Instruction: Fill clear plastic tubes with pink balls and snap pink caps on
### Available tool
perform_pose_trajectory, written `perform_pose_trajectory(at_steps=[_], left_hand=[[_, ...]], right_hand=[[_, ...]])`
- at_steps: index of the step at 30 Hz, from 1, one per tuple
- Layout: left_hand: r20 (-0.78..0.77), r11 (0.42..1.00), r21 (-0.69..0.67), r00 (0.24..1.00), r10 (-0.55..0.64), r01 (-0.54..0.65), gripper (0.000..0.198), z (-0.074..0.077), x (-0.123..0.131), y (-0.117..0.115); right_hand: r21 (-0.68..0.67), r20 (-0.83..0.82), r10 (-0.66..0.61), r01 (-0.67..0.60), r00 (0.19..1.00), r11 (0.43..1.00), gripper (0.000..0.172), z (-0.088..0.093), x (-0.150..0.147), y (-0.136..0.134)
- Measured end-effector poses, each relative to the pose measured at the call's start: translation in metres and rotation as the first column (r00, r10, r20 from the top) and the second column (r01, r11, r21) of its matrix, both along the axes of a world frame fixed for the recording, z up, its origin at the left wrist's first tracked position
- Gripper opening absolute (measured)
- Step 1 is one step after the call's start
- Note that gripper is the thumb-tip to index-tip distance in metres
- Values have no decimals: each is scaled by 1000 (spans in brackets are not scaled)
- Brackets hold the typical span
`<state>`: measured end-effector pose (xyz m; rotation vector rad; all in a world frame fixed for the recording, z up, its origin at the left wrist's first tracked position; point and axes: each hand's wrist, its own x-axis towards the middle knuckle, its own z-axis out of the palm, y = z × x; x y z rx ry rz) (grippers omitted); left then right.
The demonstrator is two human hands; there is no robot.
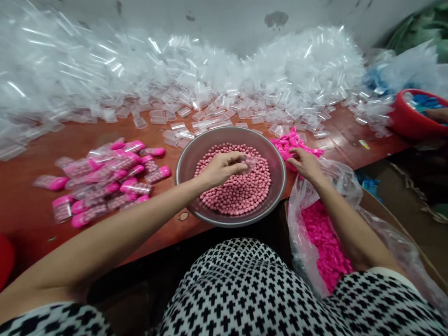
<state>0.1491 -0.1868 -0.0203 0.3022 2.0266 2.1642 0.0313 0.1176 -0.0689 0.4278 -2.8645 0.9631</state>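
My left hand (224, 169) is closed on a small clear plastic container (249, 163), held over a grey metal bowl (185, 186). Pink beads (233, 198) fill the bottom of that bowl, and some show behind the container, so I cannot tell whether any are inside it. Just past the bowl's right rim, my right hand (306, 164) has thumb and fingers apart at the edge of a small heap of bright pink caps (292, 142). Nothing shows between those fingers.
Clear empty containers (210, 74) are piled along the wall. Pink-capped containers of beads (105, 179) lie to the left. A plastic bag of pink caps (324, 242) sits below my right arm. Another person's hand (437, 115) reaches into a red basin (402, 116) with blue pieces.
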Motion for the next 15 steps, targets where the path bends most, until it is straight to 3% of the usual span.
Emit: perform_pose_trajectory(at_steps=[3, 5, 7, 10, 15], left_hand=[[40, 994, 49, 995, 92, -94, 39, 0, 2, -1], [77, 990, 105, 993, 84, -92, 40, 1, 3, 1], [113, 982, 175, 992, 51, -70, 41, 2, 4, 5], [119, 965, 256, 993, 21, -52, 41, 4, 2, 13], [98, 949, 315, 994, -42, 9, 42, 6, -1, 24]], right_hand=[[-242, 63, 37, -21, 997, 970, 51, 13, -2, -3], [-481, 163, 90, -1, 983, 877, 60, 24, 1, -9], [-626, 235, 172, 14, 957, 780, 62, 37, 10, -20], [-699, 284, 291, -11, 914, 715, 59, 56, 31, -42], [-669, 256, 473, -199, 843, 716, 56, 75, 63, -77]])
